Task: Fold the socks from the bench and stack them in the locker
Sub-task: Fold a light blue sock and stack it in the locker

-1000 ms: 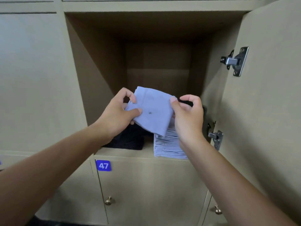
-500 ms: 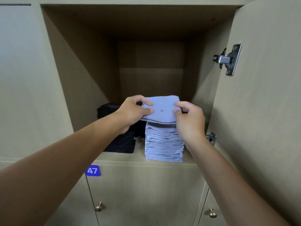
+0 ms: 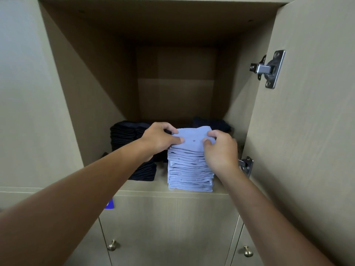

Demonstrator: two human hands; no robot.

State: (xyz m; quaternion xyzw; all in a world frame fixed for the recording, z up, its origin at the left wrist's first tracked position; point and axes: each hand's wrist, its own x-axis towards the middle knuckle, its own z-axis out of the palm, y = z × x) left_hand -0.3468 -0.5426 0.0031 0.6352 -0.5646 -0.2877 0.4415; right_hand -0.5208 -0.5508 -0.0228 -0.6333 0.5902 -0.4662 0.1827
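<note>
Sock (image 3: 193, 140), light blue, folded flat, lies on top of the blue stack (image 3: 190, 169) in the locker (image 3: 92, 96), held at both side edges. Left hand (image 3: 160, 139): thumb on the sock's top face near its left edge, fingers curled over the far left corner; pinching the sock. Right hand (image 3: 221, 148): thumb on top near the right edge, fingers curled over the far right corner; also pinching the sock. Small dark spot on the sock's top face, between the two thumbs. Blue stack stands on the locker floor close to the front edge, right of centre, many folded layers, edges roughly flush. Dark stack (image 3: 125, 134) sits to the left and further back, partly behind the left hand; lower dark stack (image 3: 145, 172) in front of it, just beside the blue stack, under the left wrist. More dark fabric (image 3: 213, 123) behind the blue stack, toward the right wall; cannot tell its height. Door (image 3: 311, 131) stands open on the right, upper hinge (image 3: 269, 69) fully visible, lower hinge (image 3: 246, 166) partly behind the right wrist. Blue tag (image 3: 109, 204) below the locker floor, mostly hidden by the left forearm. Two brass knobs (image 3: 112, 245) on the lower doors.
</note>
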